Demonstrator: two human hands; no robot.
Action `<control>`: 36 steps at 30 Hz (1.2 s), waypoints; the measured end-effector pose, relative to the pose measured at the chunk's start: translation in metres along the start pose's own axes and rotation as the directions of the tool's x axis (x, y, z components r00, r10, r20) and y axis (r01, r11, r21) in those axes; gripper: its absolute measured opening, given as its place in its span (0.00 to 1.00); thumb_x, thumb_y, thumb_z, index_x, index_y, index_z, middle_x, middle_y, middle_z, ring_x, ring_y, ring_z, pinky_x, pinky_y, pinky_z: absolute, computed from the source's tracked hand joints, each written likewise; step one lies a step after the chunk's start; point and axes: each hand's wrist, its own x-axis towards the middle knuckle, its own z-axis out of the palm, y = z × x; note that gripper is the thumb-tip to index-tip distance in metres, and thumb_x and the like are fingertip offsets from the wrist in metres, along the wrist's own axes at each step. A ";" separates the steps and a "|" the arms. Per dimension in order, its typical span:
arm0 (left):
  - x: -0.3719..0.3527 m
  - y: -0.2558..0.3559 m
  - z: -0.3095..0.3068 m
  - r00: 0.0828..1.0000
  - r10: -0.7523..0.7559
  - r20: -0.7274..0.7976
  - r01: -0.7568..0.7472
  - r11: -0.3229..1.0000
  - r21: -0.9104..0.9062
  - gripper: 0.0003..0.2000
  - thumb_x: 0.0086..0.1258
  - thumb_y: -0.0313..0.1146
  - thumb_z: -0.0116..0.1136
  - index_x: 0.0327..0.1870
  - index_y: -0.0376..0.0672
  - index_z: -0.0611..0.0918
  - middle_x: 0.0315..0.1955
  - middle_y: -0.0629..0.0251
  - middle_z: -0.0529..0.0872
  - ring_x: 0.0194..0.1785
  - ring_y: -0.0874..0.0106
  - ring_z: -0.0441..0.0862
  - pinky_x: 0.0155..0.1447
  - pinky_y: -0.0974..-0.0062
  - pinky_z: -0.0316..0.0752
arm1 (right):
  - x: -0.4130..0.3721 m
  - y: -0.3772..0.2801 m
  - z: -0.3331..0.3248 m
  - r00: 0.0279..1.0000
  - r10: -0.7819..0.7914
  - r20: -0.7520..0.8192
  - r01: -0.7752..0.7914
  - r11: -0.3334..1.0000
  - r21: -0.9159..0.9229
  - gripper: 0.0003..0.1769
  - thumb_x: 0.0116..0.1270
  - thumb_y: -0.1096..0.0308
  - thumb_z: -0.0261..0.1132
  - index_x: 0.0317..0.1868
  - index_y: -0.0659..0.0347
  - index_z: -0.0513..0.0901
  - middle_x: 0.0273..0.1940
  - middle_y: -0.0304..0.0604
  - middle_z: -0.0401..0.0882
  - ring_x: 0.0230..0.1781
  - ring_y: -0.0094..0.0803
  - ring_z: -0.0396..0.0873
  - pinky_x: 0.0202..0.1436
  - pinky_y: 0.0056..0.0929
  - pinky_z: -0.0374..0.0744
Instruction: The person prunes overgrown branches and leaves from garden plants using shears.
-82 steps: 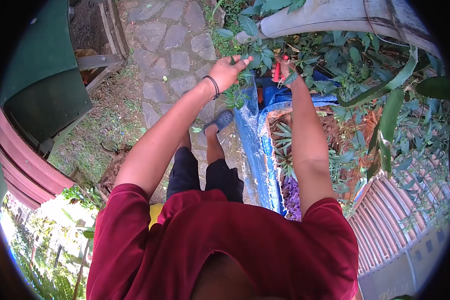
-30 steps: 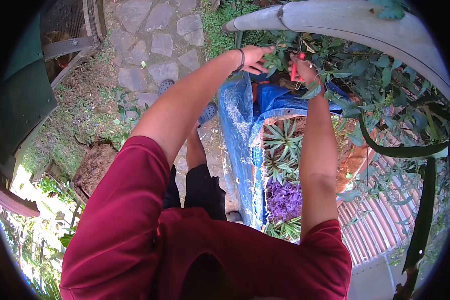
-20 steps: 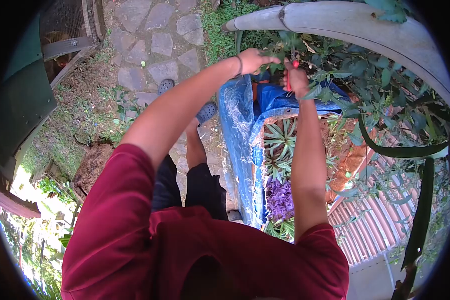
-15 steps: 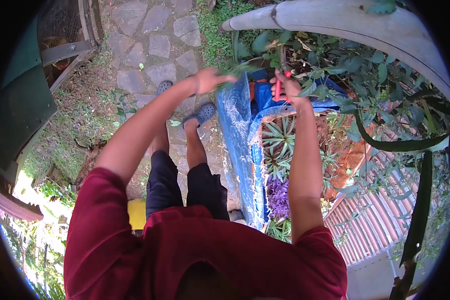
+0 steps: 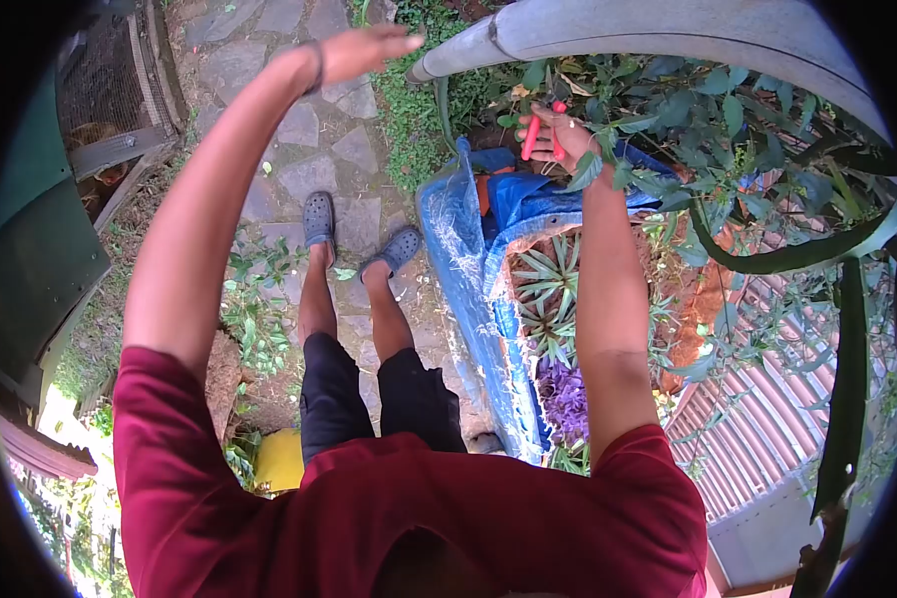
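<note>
My left hand (image 5: 367, 54) is stretched out over the stone path at the upper left, its fingers extended and nothing visible in them. A dark band circles that wrist. In my right hand (image 5: 560, 138) is a pair of pruning shears with red handles (image 5: 532, 138); the handles are spread apart and the blades are hard to make out among the leaves. Leafy green shrubs (image 5: 703, 125) surround the right hand. Just below it lies a blue tarp (image 5: 458, 239) along the edge of a planting bed.
A thick grey pipe (image 5: 648, 35) arches across the top right. Spiky plants (image 5: 548, 284) and purple foliage (image 5: 565, 399) grow in the bed. Flagstones (image 5: 309, 174) lie under my clogs (image 5: 397, 251). At the left stands a mesh-fronted enclosure (image 5: 110, 80); a yellow object (image 5: 279, 460) sits behind my legs.
My left hand has swung up and left, away from the shrubs, and the green sprig it held is out of its fingers. The right hand keeps the shears, raised slightly.
</note>
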 end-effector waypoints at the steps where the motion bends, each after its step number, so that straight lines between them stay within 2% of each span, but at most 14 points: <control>1: 0.009 0.021 0.000 0.999 0.021 0.046 -0.016 0.993 -0.113 0.42 0.69 0.69 0.43 0.75 0.46 0.60 0.72 0.52 0.64 0.72 0.54 0.65 0.74 0.54 0.59 | 0.000 -0.008 0.002 1.000 -0.005 -0.001 0.005 1.000 -0.005 0.27 0.70 0.45 0.61 0.54 0.61 0.79 0.49 0.47 0.82 0.44 0.37 0.83 0.52 0.42 0.82; 6: 0.076 0.048 0.003 0.959 -0.015 0.282 0.166 0.839 -0.519 0.37 0.71 0.62 0.47 0.77 0.55 0.59 0.73 0.57 0.64 0.75 0.61 0.62 0.75 0.63 0.60 | 0.001 -0.044 0.014 0.993 0.038 0.110 -0.042 0.999 0.032 0.28 0.69 0.44 0.62 0.53 0.62 0.79 0.50 0.48 0.81 0.49 0.41 0.82 0.57 0.45 0.79; 8: 0.082 0.047 0.008 0.995 0.014 0.102 0.029 0.914 -0.404 0.44 0.67 0.70 0.45 0.76 0.47 0.58 0.73 0.51 0.63 0.76 0.59 0.58 0.75 0.53 0.57 | 0.003 -0.054 0.015 0.992 0.042 0.117 -0.052 0.995 0.088 0.27 0.70 0.45 0.61 0.53 0.62 0.78 0.47 0.46 0.82 0.47 0.41 0.83 0.58 0.46 0.79; 12: 0.102 0.049 0.009 0.999 0.038 -0.030 -0.044 0.961 -0.271 0.37 0.71 0.66 0.42 0.75 0.53 0.63 0.73 0.55 0.63 0.75 0.54 0.59 0.75 0.55 0.56 | 0.019 -0.051 0.010 0.991 0.014 0.132 -0.033 0.990 0.140 0.26 0.71 0.45 0.60 0.53 0.61 0.77 0.48 0.47 0.81 0.48 0.42 0.82 0.57 0.47 0.80; 16: 0.141 0.057 0.024 0.993 0.118 -0.026 -0.119 0.906 -0.406 0.33 0.72 0.62 0.46 0.72 0.50 0.68 0.71 0.59 0.67 0.71 0.60 0.66 0.72 0.57 0.61 | 0.031 -0.053 0.011 0.989 -0.091 0.116 0.062 0.970 0.236 0.23 0.72 0.47 0.59 0.48 0.60 0.78 0.41 0.43 0.80 0.40 0.39 0.82 0.48 0.42 0.83; 18: 0.186 0.049 0.031 0.953 0.289 -0.093 -0.300 0.852 -0.429 0.32 0.71 0.59 0.52 0.70 0.47 0.70 0.67 0.59 0.72 0.68 0.65 0.69 0.70 0.61 0.64 | 0.037 -0.051 0.015 0.989 -0.104 0.107 0.070 0.955 0.287 0.21 0.72 0.48 0.60 0.45 0.59 0.77 0.38 0.42 0.79 0.36 0.37 0.81 0.44 0.40 0.83; 20: 0.166 0.073 0.031 0.965 0.207 -0.161 -0.262 0.809 -0.527 0.30 0.72 0.57 0.51 0.68 0.47 0.73 0.66 0.59 0.74 0.67 0.63 0.71 0.69 0.64 0.65 | 0.039 -0.045 0.020 0.978 -0.194 0.073 0.155 0.919 0.363 0.17 0.72 0.51 0.60 0.36 0.57 0.75 0.27 0.37 0.75 0.24 0.31 0.76 0.30 0.32 0.79; 23: 0.181 0.080 0.036 0.944 0.111 -0.311 -0.284 0.751 -0.596 0.24 0.74 0.49 0.50 0.65 0.45 0.76 0.61 0.60 0.79 0.63 0.65 0.76 0.67 0.70 0.67 | 0.030 -0.041 0.025 0.969 -0.211 0.127 0.135 0.887 0.441 0.17 0.71 0.51 0.61 0.32 0.55 0.74 0.21 0.34 0.71 0.21 0.28 0.73 0.27 0.31 0.76; 25: 0.207 0.072 0.032 0.888 0.246 -0.390 -0.419 0.782 -0.462 0.22 0.74 0.46 0.49 0.63 0.44 0.78 0.59 0.62 0.82 0.62 0.70 0.77 0.66 0.72 0.68 | 0.021 -0.038 0.039 0.976 -0.214 0.040 0.181 0.900 0.396 0.18 0.71 0.50 0.61 0.30 0.55 0.75 0.20 0.34 0.71 0.20 0.28 0.73 0.26 0.28 0.75; 28: 0.196 0.074 0.027 0.891 0.242 -0.384 -0.425 0.740 -0.521 0.19 0.75 0.42 0.48 0.62 0.49 0.80 0.57 0.64 0.83 0.62 0.73 0.77 0.66 0.73 0.68 | 0.017 -0.028 0.047 0.983 -0.155 -0.095 0.143 0.983 -0.119 0.23 0.70 0.45 0.62 0.28 0.57 0.76 0.22 0.37 0.75 0.19 0.26 0.75 0.25 0.26 0.75; 31: 0.177 0.080 0.019 0.895 0.275 -0.352 -0.431 0.737 -0.520 0.17 0.76 0.41 0.46 0.60 0.54 0.82 0.57 0.66 0.83 0.61 0.73 0.77 0.67 0.74 0.65 | 0.004 -0.014 0.051 0.990 -0.136 -0.028 0.130 0.977 -0.172 0.24 0.70 0.45 0.61 0.30 0.58 0.77 0.23 0.37 0.76 0.20 0.25 0.76 0.25 0.27 0.76; 33: 0.139 0.097 0.014 0.949 0.120 -0.290 -0.298 0.639 -0.709 0.17 0.77 0.41 0.44 0.59 0.56 0.82 0.54 0.69 0.84 0.61 0.75 0.77 0.65 0.76 0.66 | -0.006 -0.004 0.051 0.994 -0.112 -0.018 0.108 0.983 -0.145 0.24 0.70 0.44 0.60 0.32 0.58 0.77 0.24 0.37 0.77 0.21 0.26 0.77 0.27 0.26 0.77; 35: 0.149 0.090 0.011 0.918 0.145 -0.368 -0.383 0.564 -0.732 0.16 0.77 0.42 0.43 0.54 0.53 0.83 0.46 0.72 0.83 0.52 0.76 0.79 0.55 0.76 0.70 | -0.015 0.005 0.051 0.998 -0.064 0.002 0.064 0.994 -0.089 0.24 0.71 0.43 0.59 0.35 0.58 0.78 0.25 0.37 0.78 0.23 0.26 0.78 0.29 0.25 0.78; 36: 0.151 0.085 0.002 0.920 0.219 -0.324 -0.383 0.333 -0.862 0.16 0.75 0.46 0.46 0.55 0.53 0.81 0.43 0.73 0.83 0.51 0.75 0.80 0.52 0.73 0.74 | -0.019 0.012 0.051 0.997 -0.082 -0.015 0.080 0.993 -0.089 0.24 0.71 0.43 0.59 0.35 0.58 0.78 0.25 0.37 0.78 0.24 0.26 0.79 0.30 0.25 0.79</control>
